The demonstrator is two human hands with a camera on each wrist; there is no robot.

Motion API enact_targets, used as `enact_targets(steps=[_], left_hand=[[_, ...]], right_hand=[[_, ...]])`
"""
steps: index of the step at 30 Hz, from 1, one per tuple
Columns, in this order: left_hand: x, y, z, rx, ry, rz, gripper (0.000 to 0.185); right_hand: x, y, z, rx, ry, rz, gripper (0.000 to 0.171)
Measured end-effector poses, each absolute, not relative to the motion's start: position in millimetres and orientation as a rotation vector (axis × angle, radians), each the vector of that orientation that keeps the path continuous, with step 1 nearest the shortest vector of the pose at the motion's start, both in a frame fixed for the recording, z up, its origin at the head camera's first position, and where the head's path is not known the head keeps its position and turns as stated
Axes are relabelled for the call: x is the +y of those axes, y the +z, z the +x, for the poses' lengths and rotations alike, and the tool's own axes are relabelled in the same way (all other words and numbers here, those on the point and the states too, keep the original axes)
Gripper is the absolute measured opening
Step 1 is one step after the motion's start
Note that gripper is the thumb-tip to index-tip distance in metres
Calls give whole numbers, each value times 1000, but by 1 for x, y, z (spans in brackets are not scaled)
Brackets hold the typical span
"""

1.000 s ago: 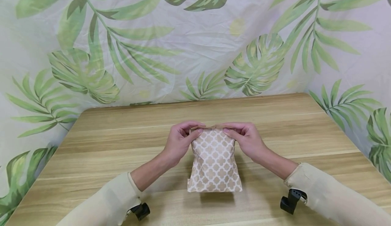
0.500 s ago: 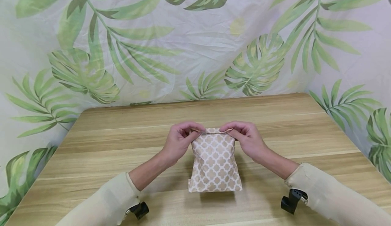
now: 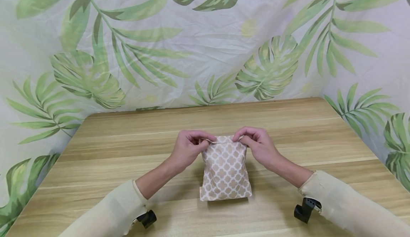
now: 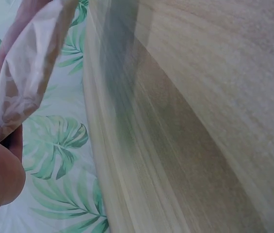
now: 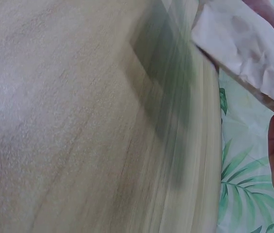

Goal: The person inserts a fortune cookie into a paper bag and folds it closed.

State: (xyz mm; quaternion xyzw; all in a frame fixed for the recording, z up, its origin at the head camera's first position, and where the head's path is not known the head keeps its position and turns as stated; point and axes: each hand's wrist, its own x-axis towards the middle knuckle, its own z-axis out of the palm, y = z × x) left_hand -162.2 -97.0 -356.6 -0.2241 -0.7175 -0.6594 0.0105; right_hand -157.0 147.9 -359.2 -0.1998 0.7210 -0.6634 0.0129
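Note:
A small beige fabric bag (image 3: pixel 226 171) with a white quatrefoil pattern is held up over the wooden table, its shadow showing below. Its top edge is folded over toward me in a narrow flap. My left hand (image 3: pixel 187 148) pinches the upper left corner between thumb and fingers. At the upper right corner, my right hand (image 3: pixel 260 146) pinches the fold the same way, index finger lying over the flap. From the side, the left wrist view shows the bag (image 4: pixel 27 63) thin and tilted. In the right wrist view the bag (image 5: pixel 246 46) looks wrinkled, with fingers at its edge.
The wood-grain table (image 3: pixel 128 158) spreads around both arms. Behind it hangs a white cloth (image 3: pixel 205 52) printed with green leaves. Black wrist cameras (image 3: pixel 303 210) hang beneath the light sleeves, close over the table.
The top edge has been folded over toward me into a wider flap, my fingers moving over it. The bag's bottom edge has risen slightly and tilted a little.

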Motion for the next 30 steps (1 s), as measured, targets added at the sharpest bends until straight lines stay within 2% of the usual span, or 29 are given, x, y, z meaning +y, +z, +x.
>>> enact_targets(steps=[8,14,22,30], left_hand=[[-97,-356,-162,-2277,-2011,-679,24],[-99,-357,-162,-2281,-2010,-711,26],[-99,-361,-164,-2267,-1959,-790,8],[-95,-359,-162,-2168,-2007,-873,21]], right_hand=[[151,-360,-159,2216,-2053,-708,25],[152,-360,-158,2363,-1934,-746,14],[153,-360,-159,2411,-1854,-724,14],[157,-359,-160,2341,-1909,-842,24]])
